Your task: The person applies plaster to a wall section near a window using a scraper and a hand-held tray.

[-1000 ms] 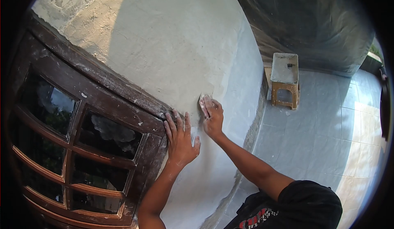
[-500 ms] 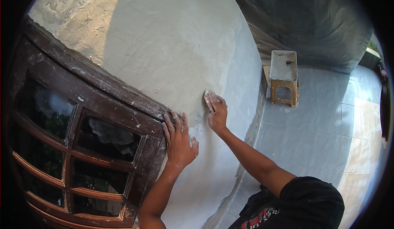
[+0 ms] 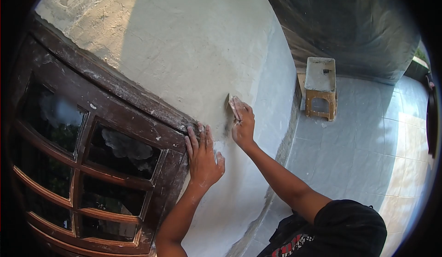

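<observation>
My right hand (image 3: 244,127) grips a putty knife (image 3: 234,106) smeared with pale filler, its blade edge tilted against the plastered wall (image 3: 198,50). Most of its handle is hidden by my fingers. My left hand (image 3: 205,162) lies flat with fingers stretched out where the wall meets the corner of the dark wooden window frame (image 3: 138,109). White filler coats the fingertips of both hands. Around the knife the wall is grey-beige, turning whiter below and to the right.
A brown plastic stool (image 3: 321,104) stands on the grey tiled floor (image 3: 350,142), bearing a tray (image 3: 321,66) with a small dark object in it. Dark plastic sheeting (image 3: 345,27) hangs behind. Glass panes (image 3: 122,149) fill the window at left.
My right hand has turned slightly, and the putty knife has shifted up a little with its blade more edge-on. My left hand stays against the frame corner. The view has moved slightly.
</observation>
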`<action>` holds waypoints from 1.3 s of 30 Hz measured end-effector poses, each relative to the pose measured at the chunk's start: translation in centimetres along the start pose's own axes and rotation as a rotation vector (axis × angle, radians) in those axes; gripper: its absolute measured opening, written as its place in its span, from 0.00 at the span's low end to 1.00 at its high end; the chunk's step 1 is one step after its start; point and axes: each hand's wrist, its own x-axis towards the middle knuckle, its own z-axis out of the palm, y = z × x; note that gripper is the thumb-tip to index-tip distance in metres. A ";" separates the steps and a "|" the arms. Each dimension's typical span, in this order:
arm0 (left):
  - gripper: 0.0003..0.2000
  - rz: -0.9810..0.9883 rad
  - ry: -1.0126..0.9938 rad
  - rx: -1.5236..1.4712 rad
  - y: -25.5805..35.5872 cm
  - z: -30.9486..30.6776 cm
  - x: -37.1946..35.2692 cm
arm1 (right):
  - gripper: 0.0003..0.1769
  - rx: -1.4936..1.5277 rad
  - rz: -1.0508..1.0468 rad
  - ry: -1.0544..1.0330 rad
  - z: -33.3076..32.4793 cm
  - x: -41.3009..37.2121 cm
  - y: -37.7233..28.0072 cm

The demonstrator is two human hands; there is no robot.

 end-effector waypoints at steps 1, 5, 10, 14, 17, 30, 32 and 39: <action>0.46 -0.005 0.011 -0.005 0.0 0.1 0.0 | 0.37 -0.017 -0.035 0.018 1.1 -1.1 0.1; 0.45 -0.009 0.036 -0.030 -0.1 0.5 0.1 | 0.31 0.026 -0.069 -0.049 0.3 -7.9 -0.9; 0.46 -0.001 0.022 -0.027 -0.1 0.0 0.0 | 0.34 0.106 -0.019 -0.278 -3.8 -12.6 -1.5; 0.45 0.001 0.022 0.013 0.1 0.1 -0.1 | 0.40 0.145 0.129 -0.107 -2.8 -6.9 -1.0; 0.45 0.010 0.014 0.012 0.1 0.1 -0.2 | 0.45 0.113 0.049 -0.035 -0.6 -5.6 0.1; 0.45 0.067 0.100 -0.027 -0.2 0.9 0.4 | 0.38 0.061 0.041 -0.255 -1.7 -13.6 0.0; 0.45 0.046 0.079 -0.014 -0.1 0.5 0.0 | 0.40 0.035 0.016 -0.298 -3.2 -13.2 -0.2; 0.44 0.021 0.030 0.055 0.1 0.4 -0.7 | 0.38 0.068 0.112 -0.053 -2.2 -4.6 -0.4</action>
